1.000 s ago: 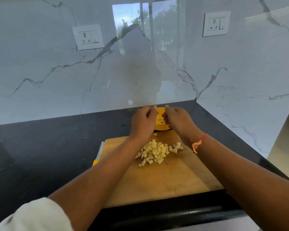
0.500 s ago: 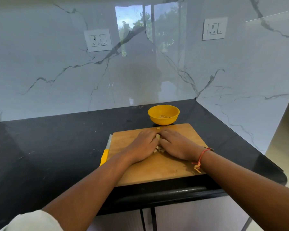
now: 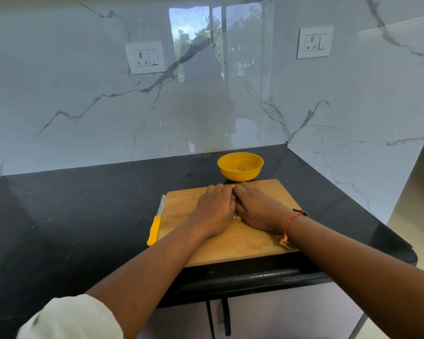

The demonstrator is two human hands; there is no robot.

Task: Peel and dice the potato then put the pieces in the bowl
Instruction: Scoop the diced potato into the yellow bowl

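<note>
**Both hands cupped over diced potato on the board; bowl partly filled**

Work surface: a black counter backed by white marble-pattern wall panels that meet at the back right corner. Two sockets are set in the panels.

A wooden cutting board lies at the counter's front edge, toward the right end. Its near edge sits just at the counter's lip.

Left hand: palm down on the middle of the board, fingers bent and curled over the diced potato. Right hand: the same posture, mirrored, pressed against the left hand along the fingers. Together they enclose the pile. Only a few pale cubes show in the gap at the heels of the palms. The rest of the pile is hidden, so its amount cannot be judged. One small piece shows at the fingertips, near the board's far edge.

The yellow bowl stands upright on the counter just beyond the board's far edge, toward the back right corner. A few pale pieces lie in its bottom.

A knife lies on the counter just beside the board's left edge, yellow handle toward the counter front, pale blade toward the back. Neither hand touches it.

A red thread band circles the right wrist. A pale sleeve covers the left upper arm. Cabinet doors show below the counter front.
</note>
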